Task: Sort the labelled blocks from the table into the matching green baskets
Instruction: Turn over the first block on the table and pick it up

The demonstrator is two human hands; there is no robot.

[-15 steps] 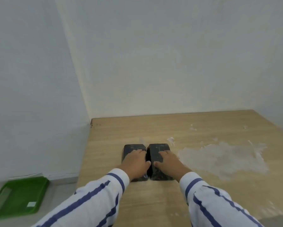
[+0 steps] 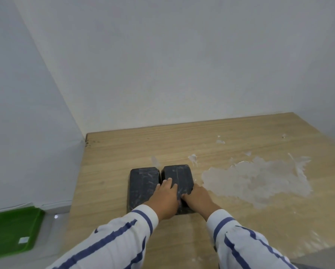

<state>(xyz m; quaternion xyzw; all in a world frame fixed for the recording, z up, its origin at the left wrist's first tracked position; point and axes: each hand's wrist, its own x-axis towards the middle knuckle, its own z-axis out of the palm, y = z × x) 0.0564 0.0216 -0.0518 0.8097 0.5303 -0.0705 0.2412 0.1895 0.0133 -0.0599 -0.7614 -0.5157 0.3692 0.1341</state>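
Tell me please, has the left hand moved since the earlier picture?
Yes. Against the blocks, the left hand shifted right, its fingers going from the left block onto the right block.

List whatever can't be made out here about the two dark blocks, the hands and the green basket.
All in the head view:
- Labels on the left block and right block: none legible, tops only scuffed.
- Right block's near end: covered by left hand and right hand.
- Green basket: cut off by the left edge; its white tag is too small to read.
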